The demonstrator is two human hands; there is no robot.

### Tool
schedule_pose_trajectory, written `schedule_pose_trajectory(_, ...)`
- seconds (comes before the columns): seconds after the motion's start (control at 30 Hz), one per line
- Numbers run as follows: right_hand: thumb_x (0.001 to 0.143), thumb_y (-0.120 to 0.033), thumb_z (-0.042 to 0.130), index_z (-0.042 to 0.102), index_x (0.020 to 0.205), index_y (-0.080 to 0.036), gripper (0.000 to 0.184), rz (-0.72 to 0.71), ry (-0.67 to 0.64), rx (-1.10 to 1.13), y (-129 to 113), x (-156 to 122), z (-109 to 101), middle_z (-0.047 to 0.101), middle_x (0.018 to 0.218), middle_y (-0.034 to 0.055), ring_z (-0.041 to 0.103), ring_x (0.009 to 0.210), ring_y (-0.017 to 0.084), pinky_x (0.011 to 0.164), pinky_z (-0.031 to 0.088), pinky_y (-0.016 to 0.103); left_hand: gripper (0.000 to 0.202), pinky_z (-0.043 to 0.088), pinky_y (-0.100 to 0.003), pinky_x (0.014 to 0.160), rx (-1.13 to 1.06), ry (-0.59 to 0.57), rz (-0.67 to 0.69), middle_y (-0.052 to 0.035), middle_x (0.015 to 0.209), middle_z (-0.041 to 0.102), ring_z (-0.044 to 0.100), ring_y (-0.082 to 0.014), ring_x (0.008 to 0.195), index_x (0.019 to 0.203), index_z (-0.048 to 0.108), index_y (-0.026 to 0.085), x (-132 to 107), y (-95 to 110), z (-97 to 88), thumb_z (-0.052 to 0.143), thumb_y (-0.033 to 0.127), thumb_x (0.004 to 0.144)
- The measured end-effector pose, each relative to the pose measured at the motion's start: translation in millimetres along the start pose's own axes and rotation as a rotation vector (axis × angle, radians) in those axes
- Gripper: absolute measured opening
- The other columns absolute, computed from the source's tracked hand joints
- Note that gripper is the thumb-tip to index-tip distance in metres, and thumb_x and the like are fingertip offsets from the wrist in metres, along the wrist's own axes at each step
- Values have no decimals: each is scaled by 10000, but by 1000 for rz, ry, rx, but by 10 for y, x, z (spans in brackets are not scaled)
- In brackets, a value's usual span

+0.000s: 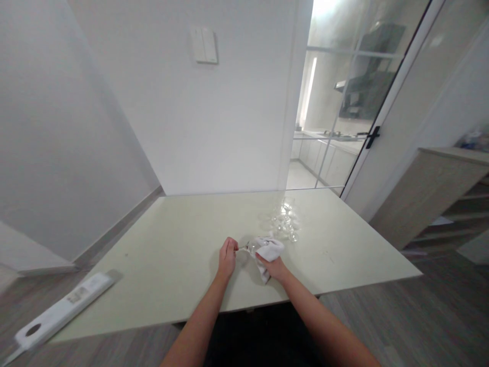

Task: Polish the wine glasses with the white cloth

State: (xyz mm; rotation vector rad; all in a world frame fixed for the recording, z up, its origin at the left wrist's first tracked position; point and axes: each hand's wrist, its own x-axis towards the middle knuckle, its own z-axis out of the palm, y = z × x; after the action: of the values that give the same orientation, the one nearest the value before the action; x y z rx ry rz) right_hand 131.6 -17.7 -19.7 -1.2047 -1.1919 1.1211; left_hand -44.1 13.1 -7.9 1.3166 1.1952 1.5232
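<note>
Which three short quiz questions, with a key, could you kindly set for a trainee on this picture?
1. Which hand holds the white cloth, and which the stemmed glass?
2. True or false: the long white object lies on the right-hand half of the table.
3. Where are the other glasses? (a) on the floor; (b) on the table, beyond the cloth; (c) at the table's left end.

Key: 1. The right hand holds the cloth, the left hand the glass. 2. False. 3. b.
</note>
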Motion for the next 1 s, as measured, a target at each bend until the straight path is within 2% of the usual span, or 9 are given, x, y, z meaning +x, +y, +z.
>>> schedule_pose_trajectory(0.1, 600, -478, 785, 665, 1023, -198, 522, -10, -20, -18, 35, 2, 25, 706, 1125, 103, 649, 1058, 296, 1012, 462, 481, 445, 275, -231, 442, -40, 46, -6, 9, 604, 426, 373, -123, 521, 626, 475, 202, 5, -3, -15, 426, 573, 868)
schedule_pose_trajectory(0.23, 664, -487, 734, 676, 986, -190, 442, -75, -115, 5, 13, 2, 57, 733, 1039, 83, 666, 1002, 273, 967, 494, 437, 435, 256, -215, 420, -102, 85, -56, 22, 585, 407, 348, -106, 484, 617, 444, 200, 21, -8, -25, 423, 554, 868)
schedule_pose_trajectory(0.4, 665, -453, 749, 651, 1104, -199, 517, -110, -132, 93, 42, 21, 41, 704, 1127, 84, 650, 1050, 256, 994, 473, 421, 398, 241, -213, 410, -92, 56, -104, 31, 571, 403, 339, -99, 460, 629, 468, 197, 36, -22, -11, 434, 519, 862)
schedule_pose_trajectory(0.6, 695, -434, 734, 677, 1035, -206, 413, -131, -160, 76, 79, 26, 3, 661, 1218, 82, 591, 1170, 254, 1080, 392, 440, 397, 227, -214, 403, -67, 21, -114, 31, 557, 402, 330, -98, 453, 606, 462, 193, 46, -7, 5, 429, 495, 863)
schedule_pose_trajectory(0.67, 697, -424, 732, 675, 1029, -205, 402, -132, -157, 61, 68, 19, 2, 671, 1201, 82, 586, 1182, 257, 1092, 379, 444, 393, 233, -217, 407, -57, 16, -108, 29, 557, 406, 341, -102, 461, 603, 462, 194, 44, -1, 5, 433, 491, 860)
schedule_pose_trajectory(0.83, 663, -411, 755, 666, 1068, -193, 469, -26, -93, -12, 79, 10, 13, 693, 1157, 110, 645, 1085, 296, 1025, 454, 478, 424, 238, -218, 414, -38, -13, -75, 27, 570, 414, 345, -100, 467, 608, 471, 191, 42, -25, 0, 426, 525, 865)
schedule_pose_trajectory(1.0, 629, -471, 770, 672, 1041, -176, 516, -19, -46, -37, 65, 3, 29, 716, 1104, 114, 669, 1034, 296, 974, 504, 454, 456, 233, -211, 413, -47, -26, -52, 33, 573, 403, 328, -90, 461, 621, 477, 182, 45, -57, -7, 420, 561, 868)
